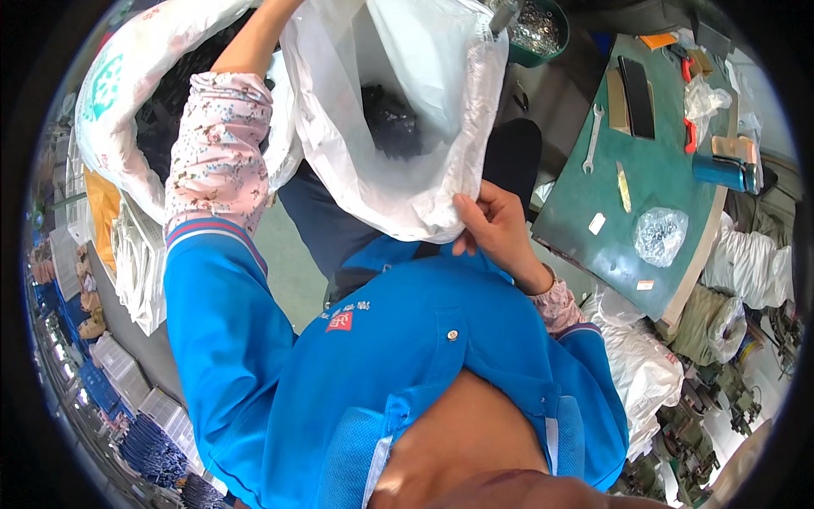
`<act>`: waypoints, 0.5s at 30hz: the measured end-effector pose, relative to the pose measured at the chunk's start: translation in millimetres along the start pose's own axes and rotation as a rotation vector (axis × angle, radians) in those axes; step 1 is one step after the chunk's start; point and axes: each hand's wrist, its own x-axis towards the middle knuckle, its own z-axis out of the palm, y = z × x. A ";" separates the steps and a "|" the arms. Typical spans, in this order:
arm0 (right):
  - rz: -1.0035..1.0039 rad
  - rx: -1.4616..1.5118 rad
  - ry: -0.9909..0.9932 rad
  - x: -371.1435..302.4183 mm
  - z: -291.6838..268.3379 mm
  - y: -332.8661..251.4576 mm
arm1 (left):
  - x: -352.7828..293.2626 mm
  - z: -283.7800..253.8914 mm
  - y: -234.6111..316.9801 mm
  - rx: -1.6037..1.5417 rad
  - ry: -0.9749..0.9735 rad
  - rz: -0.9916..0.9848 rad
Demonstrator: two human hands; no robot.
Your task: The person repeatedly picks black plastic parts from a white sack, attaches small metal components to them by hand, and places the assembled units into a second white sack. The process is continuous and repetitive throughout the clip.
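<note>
A large white plastic bag hangs open in front of my lap, with small dark pieces lying deep inside it. My right hand grips the near right part of its rim, thumb on top and fingers bent beneath. My left forearm, in a flowered sleeve cover, stretches up past the bag's left side. The left hand itself is beyond the upper edge of the picture. Under that arm stands a second white bag, also holding dark pieces.
On the right, a green table carries a wrench, a phone, a cutter knife, a clear bag of small parts and a blue bottle. A green tub of metal pieces stands beyond the open bag.
</note>
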 end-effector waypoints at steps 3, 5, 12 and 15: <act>-0.063 -0.031 0.000 13.0 1.9 6.4 | 3.2 13.7 -16.2 -0.083 -0.031 -0.069; -0.102 -0.092 0.002 24.0 -2.8 15.1 | -14.0 21.8 -52.5 -0.200 -0.077 -0.092; -0.133 -0.128 0.066 44.4 -6.9 29.9 | -239.1 -39.1 16.4 -0.344 0.120 -0.326; -0.091 -0.180 0.091 48.8 -13.0 27.4 | -328.3 -56.5 26.1 -0.022 0.207 -0.434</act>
